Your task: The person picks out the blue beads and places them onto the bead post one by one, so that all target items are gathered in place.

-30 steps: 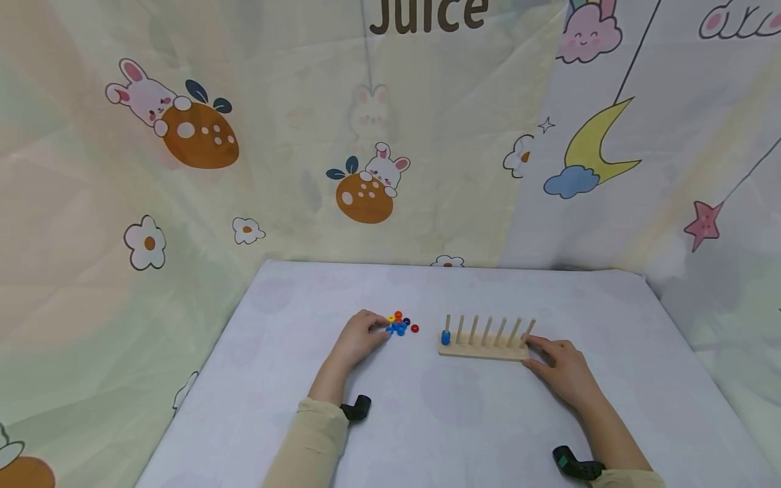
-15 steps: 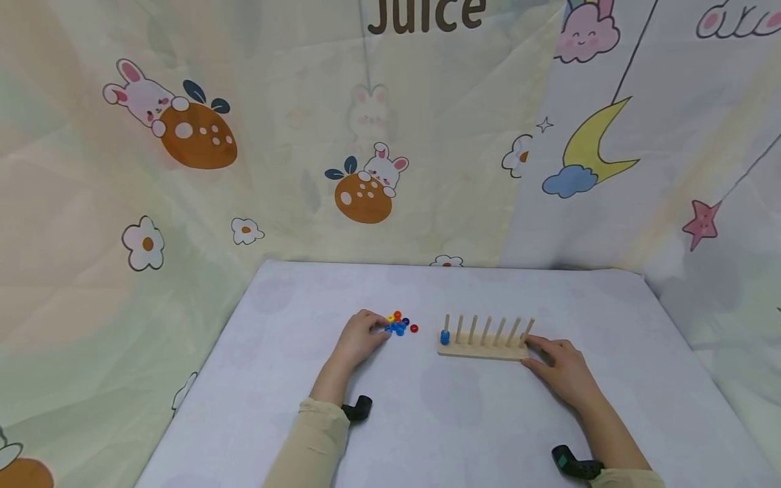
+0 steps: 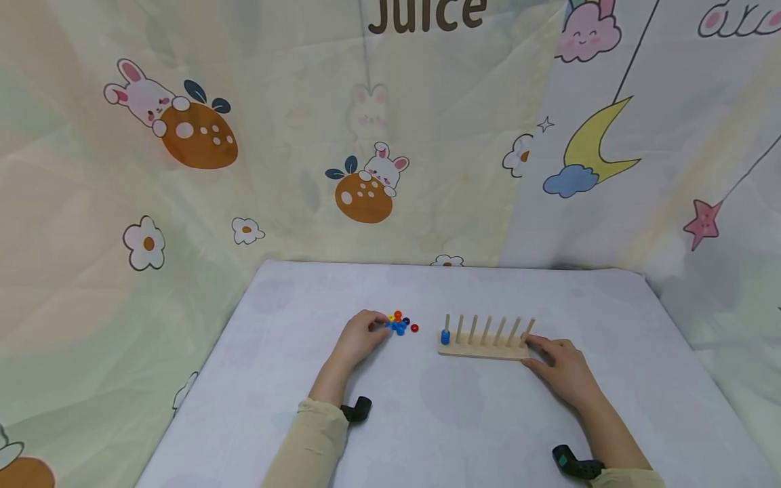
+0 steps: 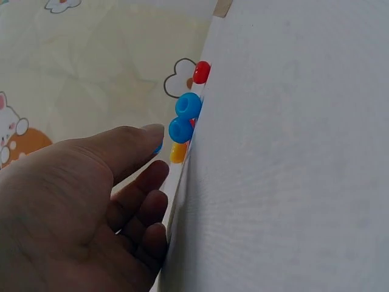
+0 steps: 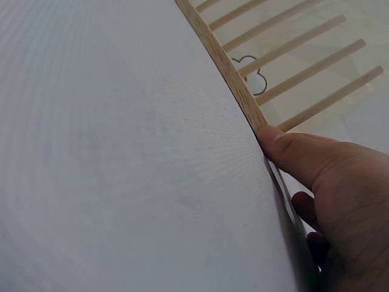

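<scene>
My left hand lies at the left edge of a small pile of beads, its fingers loosely curled. Blue beads are closest to the thumb, and part of one shows behind the thumb tip in the left wrist view. No clear pinch is visible. A yellow bead, orange beads, a dark blue bead and a red bead lie close by. My right hand grips the right end of a wooden peg board, thumb in front. Blue beads sit on its leftmost peg.
A white cloth covers the table. Behind it hangs a printed curtain with cartoon rabbits and a moon. A black wrist camera is on the left wrist, another black camera on the right.
</scene>
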`<state>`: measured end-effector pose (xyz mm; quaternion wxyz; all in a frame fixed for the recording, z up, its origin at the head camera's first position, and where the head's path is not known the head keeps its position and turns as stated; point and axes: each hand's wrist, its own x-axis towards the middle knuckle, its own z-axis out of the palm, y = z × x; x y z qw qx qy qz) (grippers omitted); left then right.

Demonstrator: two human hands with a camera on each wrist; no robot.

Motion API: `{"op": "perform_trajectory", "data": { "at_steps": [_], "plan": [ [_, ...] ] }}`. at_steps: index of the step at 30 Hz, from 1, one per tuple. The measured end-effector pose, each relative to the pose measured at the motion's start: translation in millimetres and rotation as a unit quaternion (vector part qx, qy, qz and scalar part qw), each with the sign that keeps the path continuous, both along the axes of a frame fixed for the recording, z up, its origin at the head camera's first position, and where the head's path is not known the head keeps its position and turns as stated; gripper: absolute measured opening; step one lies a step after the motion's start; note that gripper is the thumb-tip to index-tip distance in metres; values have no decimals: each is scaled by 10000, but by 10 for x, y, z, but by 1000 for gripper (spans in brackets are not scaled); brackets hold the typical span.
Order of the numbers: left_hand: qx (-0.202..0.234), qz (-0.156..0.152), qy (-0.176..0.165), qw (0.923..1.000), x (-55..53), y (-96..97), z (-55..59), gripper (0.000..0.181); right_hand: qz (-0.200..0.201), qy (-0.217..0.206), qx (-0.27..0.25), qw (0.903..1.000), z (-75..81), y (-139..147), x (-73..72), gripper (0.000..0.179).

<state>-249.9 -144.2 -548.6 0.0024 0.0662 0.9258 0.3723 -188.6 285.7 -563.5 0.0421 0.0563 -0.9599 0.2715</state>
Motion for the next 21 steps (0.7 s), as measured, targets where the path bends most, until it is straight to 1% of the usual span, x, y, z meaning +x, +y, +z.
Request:
{"op": "perform_trajectory", "data": {
  "at_steps": [3, 6, 10, 17, 21],
  "plan": [
    [78, 60, -105, 9999, 2, 15, 27, 24, 5, 5, -8, 10000, 3, 3, 2, 57],
    [226, 36, -221, 9995, 2, 37, 80, 24, 6, 19, 0, 10000, 2, 4, 2, 56],
    [363, -146, -250, 9989, 2, 74, 189, 21, 7, 59, 6, 10000, 0, -1, -1, 56],
    [461, -535, -43, 9975, 13, 194, 391, 21, -24, 14, 20, 10000, -7, -6, -6, 57],
    [512, -668, -128, 9964, -1, 280, 483, 24, -43, -17, 6, 10000, -8, -6, 2, 58]
  ]
}}
